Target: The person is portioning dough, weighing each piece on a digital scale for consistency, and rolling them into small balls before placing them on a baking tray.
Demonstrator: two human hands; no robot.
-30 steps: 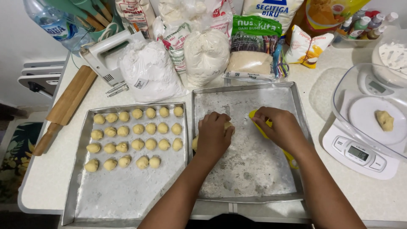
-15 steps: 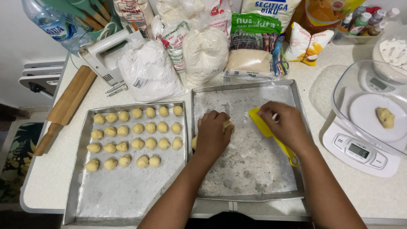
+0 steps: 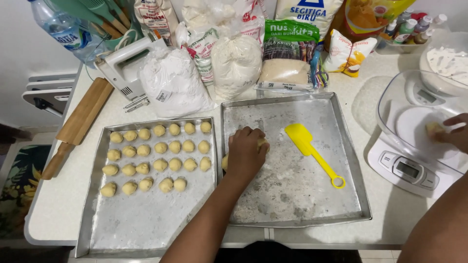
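Observation:
My left hand (image 3: 246, 152) rests palm down on a lump of yellow dough (image 3: 225, 161) in the floured right baking tray (image 3: 353, 160). My right hand (image 3: 456, 132) is at the far right, fingers closed on a small piece of dough (image 3: 433, 128) lying on the white kitchen scale (image 3: 414, 146). A yellow spatula (image 3: 312, 151) lies loose in the right tray, apart from both hands. The left tray (image 3: 146, 229) holds several rows of small dough balls (image 3: 161, 148).
Bags of flour and sugar (image 3: 236, 63) line the back of the counter, with a white hand mixer (image 3: 124, 65) and a water bottle (image 3: 63, 29). A wooden rolling pin (image 3: 78, 124) lies at the left. A bowl of white pieces (image 3: 446, 61) stands at the far right.
My right hand let go of the yellow spatula, which now lies in the right tray, and moved right to the dough piece on the scale. My left hand stayed on the dough lump.

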